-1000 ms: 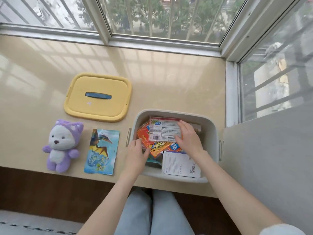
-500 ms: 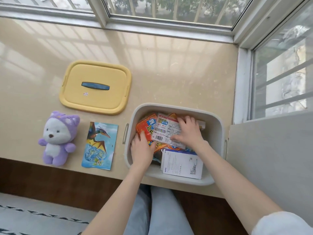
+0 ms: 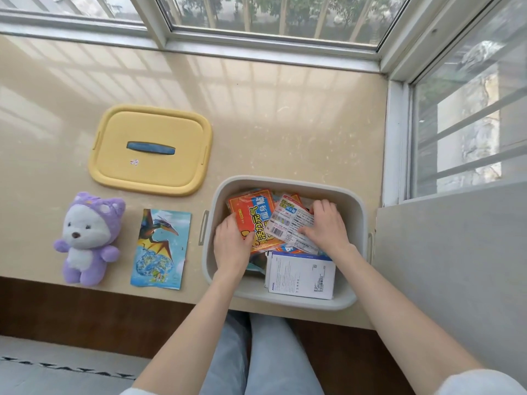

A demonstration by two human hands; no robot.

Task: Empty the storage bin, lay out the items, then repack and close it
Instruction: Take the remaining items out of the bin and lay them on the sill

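Two hands are down inside the storage bin (image 3: 288, 181), apart from each other and each on its own packet. My left hand (image 3: 231, 248) grips the near-left edge of the orange packet (image 3: 252, 215), thumb on top and fingers curled under where I cannot see them. My right hand (image 3: 326, 225) bends its fingers over the far edge of the pale barcode packet (image 3: 288, 225), thumb laid on its printed back. I judge I hold them this way to peel the loose top layer off the stack and lift both out flat.

The orange packet's long axis runs away from me, its far end leaning left; the pale one lies crooked across it, barcode corner toward my left hand. A white box (image 3: 302, 276) stands against the bin's near wall, printed face up.

The bin sits to the right on the sill (image 3: 285, 115), long axis along the sill's front edge, mouth open. To its left lie the things already out: dinosaur packet (image 3: 161, 249), purple plush (image 3: 88, 238) face up, and beyond them the yellow lid (image 3: 151, 149), handle up, out of the way until closing.
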